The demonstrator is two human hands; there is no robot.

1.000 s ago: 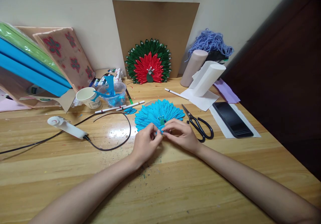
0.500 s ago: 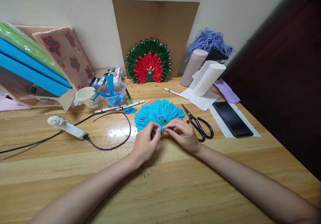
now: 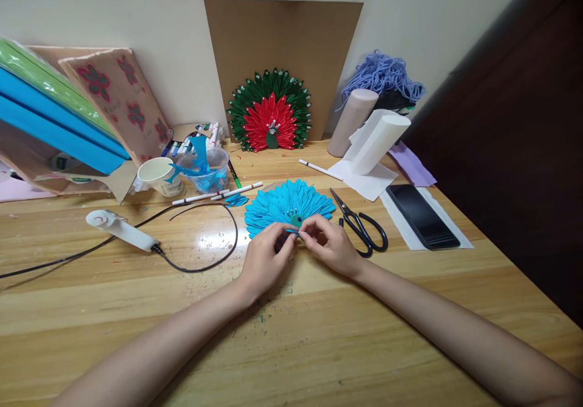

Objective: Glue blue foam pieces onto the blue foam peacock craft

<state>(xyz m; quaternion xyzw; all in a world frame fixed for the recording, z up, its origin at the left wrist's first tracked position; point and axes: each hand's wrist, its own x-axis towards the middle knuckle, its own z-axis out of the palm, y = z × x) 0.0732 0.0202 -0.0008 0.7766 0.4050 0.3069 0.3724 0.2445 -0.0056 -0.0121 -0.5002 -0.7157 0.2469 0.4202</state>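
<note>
A fan-shaped blue paper peacock (image 3: 286,203) with a green head lies on the table. Just in front of it, my left hand (image 3: 266,255) pinches a small blue paper piece (image 3: 292,231) between thumb and forefinger. My right hand (image 3: 331,246) meets it there, its thumb and fingertips closed on the piece's other end. Much of the piece is hidden by the fingers. Black-handled scissors (image 3: 362,228) lie just right of my right hand. Several loose blue paper petals (image 3: 236,200) rest left of the peacock.
A red and green paper peacock (image 3: 271,115) stands against a cardboard sheet (image 3: 282,36). To the left are a hot glue gun (image 3: 121,231) with a cord, a paper cup (image 3: 159,176) and a plastic tub (image 3: 214,173). Paper rolls (image 3: 380,146) and a phone (image 3: 423,215) sit right.
My fingertips have drawn closer together on the small blue piece, and the right fingers have curled more. The things on the table have stayed in place.
</note>
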